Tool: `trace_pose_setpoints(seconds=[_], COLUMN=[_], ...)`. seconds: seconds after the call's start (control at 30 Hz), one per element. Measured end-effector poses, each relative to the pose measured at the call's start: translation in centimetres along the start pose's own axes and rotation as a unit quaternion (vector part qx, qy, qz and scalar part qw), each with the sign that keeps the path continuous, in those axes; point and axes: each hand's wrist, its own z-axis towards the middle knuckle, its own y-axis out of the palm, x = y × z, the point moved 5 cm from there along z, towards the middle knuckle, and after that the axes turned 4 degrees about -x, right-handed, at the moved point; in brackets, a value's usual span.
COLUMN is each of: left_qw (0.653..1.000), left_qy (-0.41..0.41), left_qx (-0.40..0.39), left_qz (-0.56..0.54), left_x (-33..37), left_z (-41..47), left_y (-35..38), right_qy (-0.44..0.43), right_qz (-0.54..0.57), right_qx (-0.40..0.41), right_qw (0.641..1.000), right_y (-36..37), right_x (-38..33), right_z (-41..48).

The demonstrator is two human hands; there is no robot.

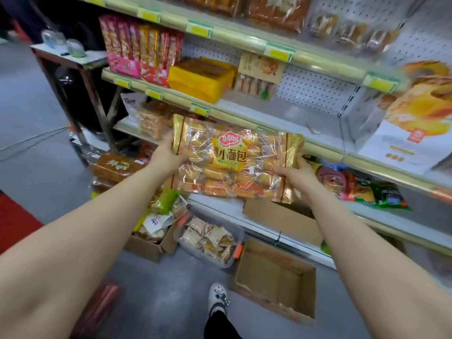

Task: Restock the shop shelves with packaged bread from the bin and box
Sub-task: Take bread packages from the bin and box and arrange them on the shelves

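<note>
I hold a large clear bag of small bread rolls (234,162) with gold ends and a yellow label, flat in front of the shelf unit. My left hand (168,152) grips its left edge and my right hand (297,173) grips its right edge. The bag hangs just below the front rail of the middle shelf (315,116), whose right half is bare white board. On the floor below stand a clear plastic bin (236,231) with several small wrapped breads, an empty cardboard box (276,277), and a cardboard box (151,248) holding bagged goods.
The middle shelf holds a yellow box (200,79) and red snack packs (141,50) at its left. Bread bags lie on the lower shelf at left (151,123); colourful packets (367,189) sit at right. A metal table (71,59) stands far left. My shoe (219,298) is on the grey floor.
</note>
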Motion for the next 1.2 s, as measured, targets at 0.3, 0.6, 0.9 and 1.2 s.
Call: trace_pose_setpoints(seconds=[0.3, 0.6, 0.9, 1.2], left_qw=[0.995, 0.981, 0.960, 0.935], left_qy=[0.093, 0.185, 0.255, 0.321], left_qx=[-0.046, -0.060, -0.094, -0.112], left_qz=[-0.016, -0.013, -0.063, -0.102], left_x=[11.0, 24.7, 38.8, 50.4], left_z=[-4.4, -8.8, -14.8, -18.7], left_y=[2.4, 10.5, 20.6, 30.1], right_qy=[-0.036, -0.103, -0.118, -0.140], right_qz=[0.014, -0.022, -0.036, -0.044], right_qx=[0.088, 0.208, 0.270, 0.300], right_qw=[0.995, 0.973, 0.955, 0.943], right_y=[-10.6, -26.3, -44.1, -57.3], right_x=[-4.0, -5.4, -6.1, -6.6], right_z=[-9.9, -15.9, -21.2, -24.4])
